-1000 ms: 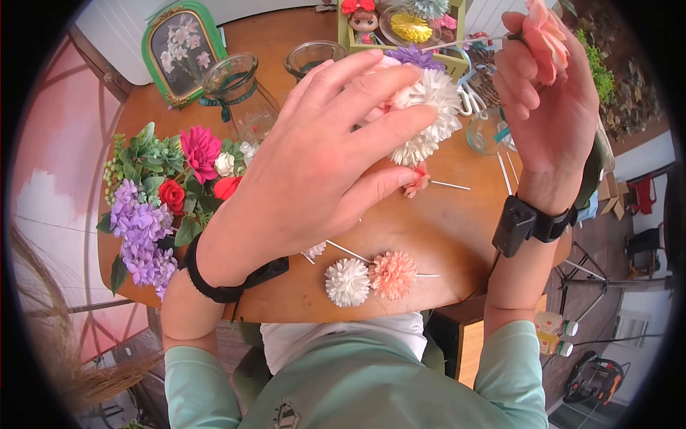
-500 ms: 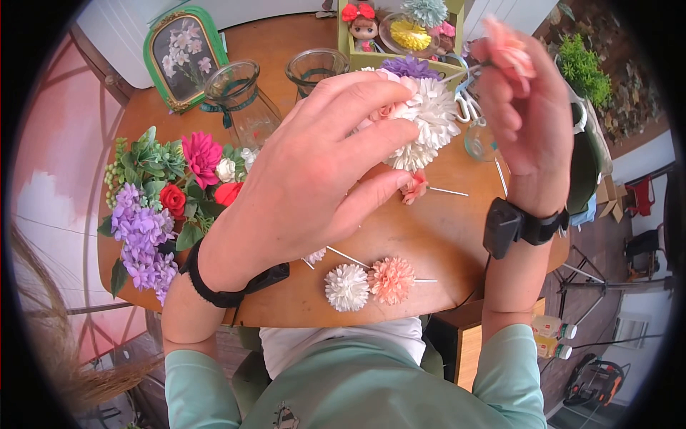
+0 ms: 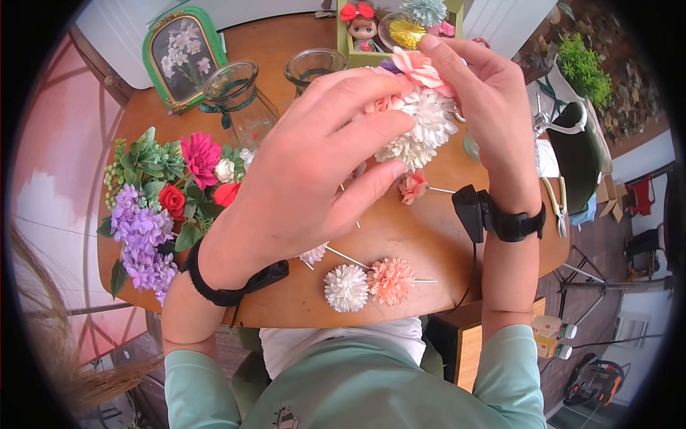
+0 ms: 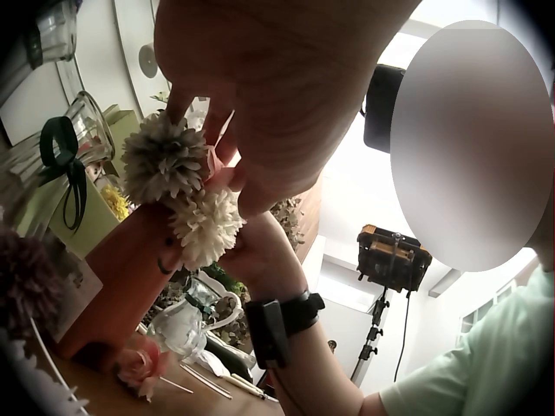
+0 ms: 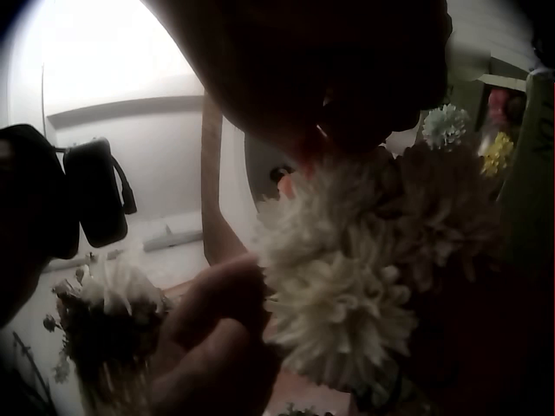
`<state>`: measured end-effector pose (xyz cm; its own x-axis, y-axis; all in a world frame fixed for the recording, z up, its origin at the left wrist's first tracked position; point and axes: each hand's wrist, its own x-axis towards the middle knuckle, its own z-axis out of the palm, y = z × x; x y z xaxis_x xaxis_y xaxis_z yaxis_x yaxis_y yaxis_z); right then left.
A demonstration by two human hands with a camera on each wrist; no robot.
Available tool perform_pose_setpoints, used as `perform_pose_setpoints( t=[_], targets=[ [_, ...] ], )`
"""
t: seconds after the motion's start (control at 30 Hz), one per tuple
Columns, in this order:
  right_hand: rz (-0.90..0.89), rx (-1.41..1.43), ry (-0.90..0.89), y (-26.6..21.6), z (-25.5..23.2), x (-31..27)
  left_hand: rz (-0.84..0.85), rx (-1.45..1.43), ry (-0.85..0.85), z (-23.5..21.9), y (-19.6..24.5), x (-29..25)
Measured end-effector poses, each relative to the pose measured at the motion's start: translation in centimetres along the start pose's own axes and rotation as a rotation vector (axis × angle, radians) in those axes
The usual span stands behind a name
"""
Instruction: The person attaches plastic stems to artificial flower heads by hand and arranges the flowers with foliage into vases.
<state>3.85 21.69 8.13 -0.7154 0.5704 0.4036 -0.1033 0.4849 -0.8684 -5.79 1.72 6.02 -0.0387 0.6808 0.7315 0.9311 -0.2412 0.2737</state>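
White pompom flowers (image 3: 421,125) top an orange vase (image 4: 130,277) with a face drawn on it, which the head view hides. The spread fingers of my left hand (image 3: 314,157) rest against the left side of these blooms. At the back of the bunch, my right hand (image 3: 496,107) pinches a peach artificial flower (image 3: 418,70) between thumb and fingers, its stem hidden. A small coral flower (image 3: 412,186) on a white stem lies just below the bunch. Nearer the front edge lie a white pompom flower (image 3: 346,288) and a peach pompom flower (image 3: 391,280).
Colourful artificial flowers (image 3: 171,196) fill the table's left side, with a green picture frame (image 3: 184,57) behind them. Two glass vases (image 3: 239,107) stand at the back beside a green box (image 3: 457,14) with a doll. Pliers (image 3: 561,207) lie at the right edge.
My right hand has brought the peach flower left and down from the upper right, onto the back of the bunch. My left hand has stayed almost still against the blooms.
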Motion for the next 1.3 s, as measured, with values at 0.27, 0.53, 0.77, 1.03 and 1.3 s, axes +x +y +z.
perform_pose_setpoints(
  t=[0.27, 0.53, 0.77, 1.03, 1.3],
  targets=[
    [-0.109, 0.018, -0.019, -0.5, -3.8, 0.6, -0.158, 0.098, 0.169, -1.4, 0.5, -0.3],
    [-0.144, -0.015, -0.289, -0.8, -4.5, 0.2, -0.157, 0.031, 0.131, -0.3, -0.1, -0.1],
    [-0.033, -0.003, -0.220, 1.0, -6.7, 1.3, -0.305, 0.205, 0.143, -1.8, -0.1, -0.4],
    [0.162, -0.127, -0.544, 3.4, -5.0, -3.2, -0.620, -0.036, -0.013, -2.1, 0.3, -0.4],
    [0.247, 0.256, -0.556, 5.5, -1.1, -4.8, -0.606, -0.258, 0.083, -2.0, -1.2, -0.3]
  ],
)
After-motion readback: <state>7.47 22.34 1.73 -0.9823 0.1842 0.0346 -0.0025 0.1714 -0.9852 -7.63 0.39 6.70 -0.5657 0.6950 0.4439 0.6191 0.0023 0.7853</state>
